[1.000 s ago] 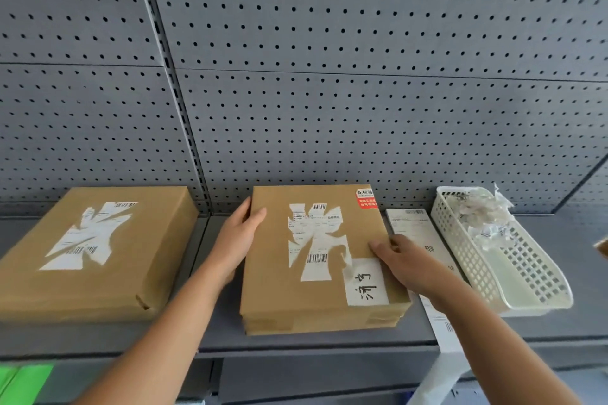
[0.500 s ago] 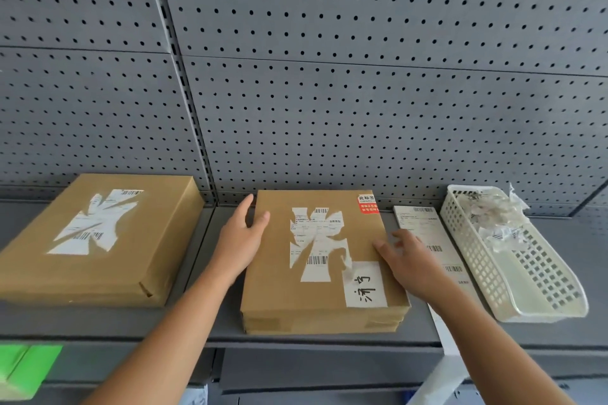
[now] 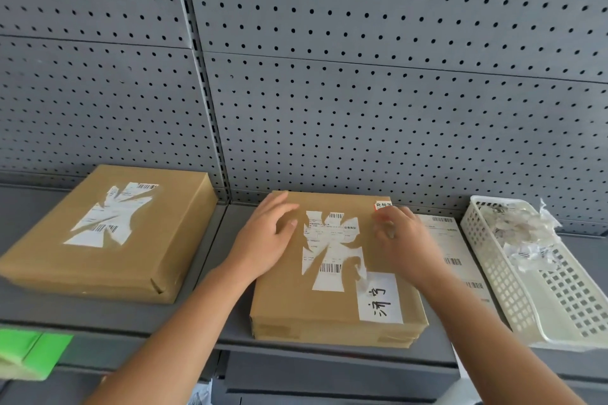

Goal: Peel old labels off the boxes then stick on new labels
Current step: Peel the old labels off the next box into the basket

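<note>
On the shelf (image 3: 108,316), the middle box (image 3: 289,299) lies flat, its torn label (image 3: 332,240) facing up. The left hand (image 3: 266,240) rests on its far-left part with straight fingers. The blurred right hand (image 3: 408,243) curls beside the red sticker (image 3: 382,205); whether it grips anything is unclear.

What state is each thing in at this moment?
Middle box: closed, old label partly torn off.
Left box: closed, torn label on top.
Basket: holds crumpled label scraps.
Label sheet: flat beside middle box.
Left hand: flat on middle box.
Right hand: blurred, fingers curled by red sticker.
</note>
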